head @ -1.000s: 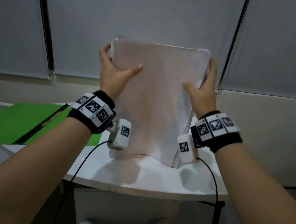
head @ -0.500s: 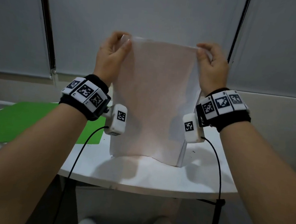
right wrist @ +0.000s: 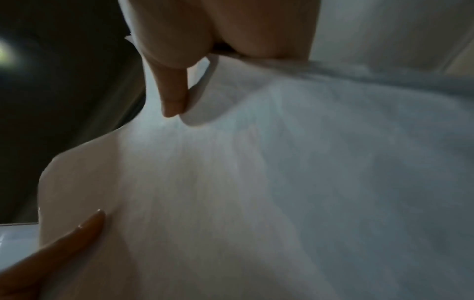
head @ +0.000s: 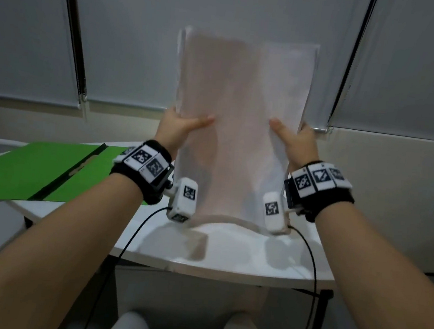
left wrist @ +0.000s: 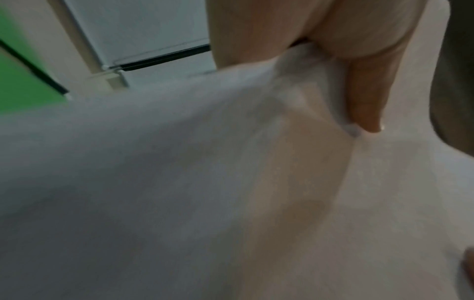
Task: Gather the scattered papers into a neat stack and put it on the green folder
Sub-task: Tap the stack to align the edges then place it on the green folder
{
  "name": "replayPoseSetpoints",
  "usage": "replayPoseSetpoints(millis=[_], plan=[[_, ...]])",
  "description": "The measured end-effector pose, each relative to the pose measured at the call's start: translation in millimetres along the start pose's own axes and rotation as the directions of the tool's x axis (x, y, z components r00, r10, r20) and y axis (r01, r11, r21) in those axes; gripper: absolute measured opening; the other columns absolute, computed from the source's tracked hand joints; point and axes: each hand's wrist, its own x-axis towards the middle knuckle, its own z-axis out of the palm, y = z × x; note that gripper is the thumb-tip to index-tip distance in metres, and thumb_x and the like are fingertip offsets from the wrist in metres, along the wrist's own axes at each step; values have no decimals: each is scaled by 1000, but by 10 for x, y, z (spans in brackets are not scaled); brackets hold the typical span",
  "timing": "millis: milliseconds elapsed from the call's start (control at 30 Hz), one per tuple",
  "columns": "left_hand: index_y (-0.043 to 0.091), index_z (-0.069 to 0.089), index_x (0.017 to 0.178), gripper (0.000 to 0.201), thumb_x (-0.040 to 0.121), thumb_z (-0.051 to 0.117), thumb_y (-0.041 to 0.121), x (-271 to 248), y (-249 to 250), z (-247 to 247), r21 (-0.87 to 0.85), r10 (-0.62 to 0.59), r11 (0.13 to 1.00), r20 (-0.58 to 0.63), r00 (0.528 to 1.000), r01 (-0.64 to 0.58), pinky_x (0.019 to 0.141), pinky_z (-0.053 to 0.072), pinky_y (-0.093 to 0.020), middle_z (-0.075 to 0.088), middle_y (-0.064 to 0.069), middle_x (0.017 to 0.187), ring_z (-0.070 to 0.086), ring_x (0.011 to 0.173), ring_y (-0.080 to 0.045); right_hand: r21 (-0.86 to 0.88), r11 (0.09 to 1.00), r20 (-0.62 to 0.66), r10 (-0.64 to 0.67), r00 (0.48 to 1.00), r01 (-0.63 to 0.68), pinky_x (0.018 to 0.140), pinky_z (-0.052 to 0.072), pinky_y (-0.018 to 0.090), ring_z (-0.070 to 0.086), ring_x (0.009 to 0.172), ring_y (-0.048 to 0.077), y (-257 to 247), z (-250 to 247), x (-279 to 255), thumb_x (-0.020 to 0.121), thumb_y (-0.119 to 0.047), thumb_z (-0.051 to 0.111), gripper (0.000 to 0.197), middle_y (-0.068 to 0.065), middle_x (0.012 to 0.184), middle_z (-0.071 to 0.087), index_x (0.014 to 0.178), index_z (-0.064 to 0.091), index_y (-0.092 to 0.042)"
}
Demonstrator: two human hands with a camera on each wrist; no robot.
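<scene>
Left hand: the left hand (head: 178, 127) grips the left edge of the paper stack (head: 240, 129) about halfway up, thumb across the near face, fingers hidden behind; the left wrist view shows the thumb (left wrist: 364, 95) pressed into the sheets.
Right hand: the right hand (head: 296, 141) mirrors it on the right edge, thumb on the near face; in the right wrist view the thumb (right wrist: 174, 89) pinches the paper stack (right wrist: 282, 162) and dents it.
Paper stack: held upright on its short edge between the two hands, top edge blurred, bottom edge bowed and at or just above the white table (head: 228, 255); I cannot tell whether it touches.
Green folder: the green folder (head: 24, 169) lies open and flat at the left of the table, just left of the left wrist, with a dark strip along its fold; nothing rests on it.
Surroundings: grey roller blinds (head: 130, 36) hang on the far side.
Step in hand: judged to be squaring the gathered sheets by tapping their lower edge on the table.
Next move: once the edges line up, tip the stack flat and carry it left onto the folder, keeping both grips firm so no sheets fan out.
</scene>
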Motion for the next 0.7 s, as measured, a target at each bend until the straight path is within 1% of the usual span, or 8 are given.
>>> replayPoseSetpoints(millis=[167, 300, 367, 467, 533, 600, 667, 700], plan=[[13, 71, 85, 29, 58, 79, 5, 166, 271, 85, -23, 84, 996, -9, 996, -84, 73, 60, -34, 76, 4, 75, 71, 73, -17, 77, 991, -43, -103, 994, 106, 65, 50, 8, 62, 61, -10, -307, 60, 84, 81, -17, 71, 13, -10, 79, 64, 82, 60, -23], [-1, 66, 104, 42, 64, 78, -4, -8, -186, -34, 35, -44, 998, -29, 999, 45, 64, 57, -23, 75, 8, 71, 69, 66, -7, 30, 998, -3, 46, 999, -46, 66, 53, 21, 63, 57, -6, 118, 0, -79, 78, -16, 74, 19, -7, 78, 67, 94, 66, -12], [-6, 63, 109, 44, 67, 75, -8, -152, -392, -96, 55, -137, 989, -34, 990, 139, 60, 56, -21, 74, 7, 69, 69, 62, -6, 5, 996, 15, 92, 996, -93, 62, 53, 17, 63, 55, -7, 302, -24, -196, 78, -13, 73, 18, -5, 80, 66, 95, 65, -12], [0, 65, 100, 37, 65, 76, -7, -165, -416, -142, 65, -183, 981, -30, 983, 185, 61, 56, -24, 74, 2, 76, 70, 64, -12, -16, 997, 9, 79, 997, -79, 61, 55, 14, 67, 60, 0, 304, -18, -180, 79, -11, 72, 15, 0, 83, 68, 91, 64, -13], [1, 61, 107, 47, 64, 78, -4, -78, -328, -157, 99, -175, 979, -34, 984, 177, 73, 54, -31, 71, -7, 89, 69, 79, -21, -78, 997, 16, 20, 1000, -18, 73, 56, 23, 67, 73, 10, 207, -16, -94, 77, -13, 74, 25, 6, 92, 69, 101, 66, -8], [8, 43, 127, 79, 59, 84, 5, 36, -215, -194, 178, -102, 977, -104, 989, 119, 92, 48, -39, 58, -12, 117, 59, 107, -27, -190, 977, 41, -87, 995, 93, 74, 53, 23, 65, 69, 1, 103, -33, 22, 76, -12, 75, 27, 5, 91, 68, 102, 67, -6], [16, 23, 143, 114, 50, 89, 24, 147, -23, -305, 398, 113, 917, -188, 976, -29, 114, 29, -41, 34, -12, 143, 34, 135, -27, -332, 921, 105, -177, 979, 203, 68, 50, 16, 58, 59, -10, -22, -66, 105, 78, -14, 74, 22, 1, 82, 65, 98, 69, -6], [17, 15, 147, 125, 48, 89, 34, 188, 94, -359, 496, 228, 861, -178, 957, -113, 119, 19, -40, 23, -11, 151, 22, 142, -27, -424, 867, 154, -217, 964, 263, 67, 48, 20, 58, 60, -5, -86, -83, 143, 78, -19, 73, 19, 1, 78, 63, 93, 69, -7]])
